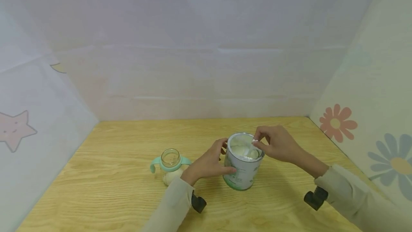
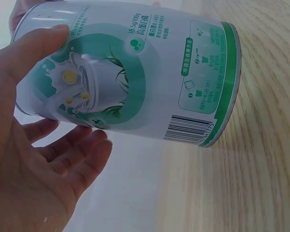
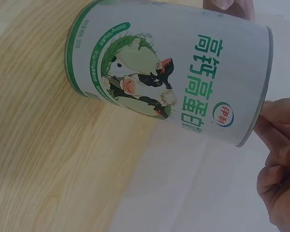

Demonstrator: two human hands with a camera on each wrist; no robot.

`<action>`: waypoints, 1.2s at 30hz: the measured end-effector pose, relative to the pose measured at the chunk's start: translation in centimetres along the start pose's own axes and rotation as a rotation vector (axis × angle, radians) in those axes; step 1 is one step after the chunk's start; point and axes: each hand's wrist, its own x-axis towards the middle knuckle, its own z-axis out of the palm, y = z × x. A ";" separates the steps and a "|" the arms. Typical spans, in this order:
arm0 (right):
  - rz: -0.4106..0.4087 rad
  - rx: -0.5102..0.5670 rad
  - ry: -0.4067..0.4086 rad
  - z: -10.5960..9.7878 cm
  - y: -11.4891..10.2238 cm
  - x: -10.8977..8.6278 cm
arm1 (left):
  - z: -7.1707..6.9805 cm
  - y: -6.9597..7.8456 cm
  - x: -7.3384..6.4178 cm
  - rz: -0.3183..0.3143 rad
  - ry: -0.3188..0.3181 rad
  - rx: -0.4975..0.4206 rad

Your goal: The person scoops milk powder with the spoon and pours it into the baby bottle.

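A white and green milk powder tin (image 1: 241, 170) stands lidless on the table, with pale powder (image 1: 237, 149) inside. My left hand (image 1: 209, 161) holds its left side, thumb across the printed front and fingers around the far side. In the left wrist view, the thumb lies on the tin's label (image 2: 154, 77). My right hand (image 1: 279, 145) pinches the handle of a whitish scoop (image 1: 249, 149) over the rim; its lower end is down at the powder. From the right wrist, the tin's cow picture (image 3: 140, 82) shows, with the curled fingers (image 3: 282, 157) beside the rim.
Left of the tin is a clear baby bottle (image 1: 168, 177) with mint-green handles, uncapped, pale powder in it, partly behind the left forearm. The wooden table (image 1: 128, 142) meets pale cloth walls (image 1: 206, 81) at the back and sides. A dark camera (image 1: 316, 198) sits at the right wrist.
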 end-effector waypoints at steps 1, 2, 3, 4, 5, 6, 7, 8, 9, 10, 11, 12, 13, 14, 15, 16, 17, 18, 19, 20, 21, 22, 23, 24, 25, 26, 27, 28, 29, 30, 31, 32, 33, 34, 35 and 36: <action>0.007 0.005 -0.003 0.1 0.0 0.0 | 0.0 0.0 0.0 -0.001 0.001 0.002; 0.014 0.009 -0.007 0.1 -0.1 -0.1 | 0.1 -0.1 0.0 0.000 0.002 0.003; 0.019 0.013 -0.009 0.1 -0.1 -0.1 | 0.1 -0.1 0.0 0.001 0.004 0.001; 0.026 0.021 -0.012 0.2 -0.2 -0.1 | 0.2 -0.1 0.1 0.004 0.005 -0.001; 0.032 0.025 -0.013 0.2 -0.2 -0.1 | 0.2 -0.1 0.1 0.007 0.007 -0.004; 0.037 0.030 -0.015 0.2 -0.2 -0.1 | 0.3 -0.1 0.1 0.010 0.010 -0.007; 0.045 0.038 -0.017 0.3 -0.2 -0.1 | 0.3 -0.1 0.1 0.013 0.012 -0.012; 0.051 0.047 -0.022 0.3 -0.2 -0.1 | 0.3 -0.1 0.1 0.016 0.014 -0.014; 0.057 0.056 -0.026 0.3 -0.2 -0.1 | 0.4 -0.1 0.1 0.017 0.015 -0.020; 0.064 0.065 -0.030 0.4 -0.2 -0.1 | 0.4 -0.1 0.1 0.019 0.017 -0.024; 0.071 0.071 -0.034 0.4 -0.2 -0.2 | 0.4 -0.1 0.0 0.019 0.018 -0.028; 0.078 0.079 -0.039 0.5 -0.2 -0.2 | 0.4 -0.1 0.0 0.019 0.019 -0.032; 0.087 0.090 -0.046 0.6 -0.2 -0.2 | 0.5 -0.2 0.0 0.020 0.019 -0.037; 0.096 0.096 -0.051 0.7 -0.1 -0.2 | 0.5 -0.2 0.1 0.021 0.020 -0.042; 0.104 0.101 -0.056 0.7 -0.1 -0.2 | 0.5 -0.2 0.1 0.021 0.020 -0.046; 0.113 0.114 -0.062 0.8 -0.1 -0.3 | 0.5 -0.2 0.1 0.021 0.020 -0.048; 0.124 0.127 -0.071 0.9 -0.2 -0.3 | 0.5 -0.1 0.1 0.020 0.018 -0.052; 0.133 0.139 -0.079 0.9 -0.2 -0.3 | 0.4 -0.1 0.1 0.020 0.018 -0.052; 0.148 0.152 -0.087 0.9 -0.3 -0.3 | 0.4 -0.1 0.1 0.019 0.017 -0.054; 0.157 0.160 -0.093 0.9 -0.4 -0.3 | 0.4 0.0 0.1 0.017 0.016 -0.053; 0.168 0.173 -0.102 0.9 -0.4 -0.3 | 0.3 0.0 0.1 0.015 0.014 -0.052; 0.179 0.186 -0.109 0.9 -0.4 -0.2 | 0.3 0.0 0.1 0.015 0.013 -0.053; 0.189 0.190 -0.117 1.0 -0.4 -0.2 | 0.3 0.0 0.1 0.015 0.011 -0.053; 0.198 0.194 -0.123 1.0 -0.4 -0.2 | 0.4 0.0 0.1 0.013 0.011 -0.050; 0.206 0.196 -0.130 1.0 -0.4 -0.1 | 0.4 -0.1 0.1 0.009 0.012 -0.046; 0.214 0.197 -0.137 1.0 -0.3 -0.1 | 0.3 -0.1 0.1 0.006 0.014 -0.041; 0.226 0.202 -0.146 1.0 -0.3 0.0 | 0.3 -0.1 0.1 0.004 0.016 -0.037; 0.239 0.205 -0.152 1.0 -0.3 0.1 | 0.3 -0.1 0.1 0.001 0.016 -0.033; 0.258 0.213 -0.158 0.9 -0.3 0.2 | 0.2 -0.1 0.1 -0.001 0.017 -0.029; 0.280 0.226 -0.163 0.9 -0.3 0.2 | 0.2 -0.1 0.0 -0.002 0.018 -0.026; 0.300 0.238 -0.165 0.8 -0.3 0.3 | 0.2 -0.1 0.0 -0.003 0.016 -0.024; 0.320 0.251 -0.165 0.6 -0.3 0.4 | 0.2 0.0 0.0 0.000 0.015 -0.025; 0.331 0.258 -0.161 0.5 -0.4 0.5 | 0.2 0.0 0.1 0.002 0.013 -0.026; 0.339 0.264 -0.154 0.3 -0.4 0.6 | 0.2 -0.1 0.1 0.003 0.010 -0.028; 0.345 0.266 -0.146 0.1 -0.5 0.7 | 0.2 -0.1 0.1 0.004 0.009 -0.030; 0.344 0.264 -0.138 0.0 -0.5 0.8 | 0.3 -0.1 0.1 0.004 0.007 -0.031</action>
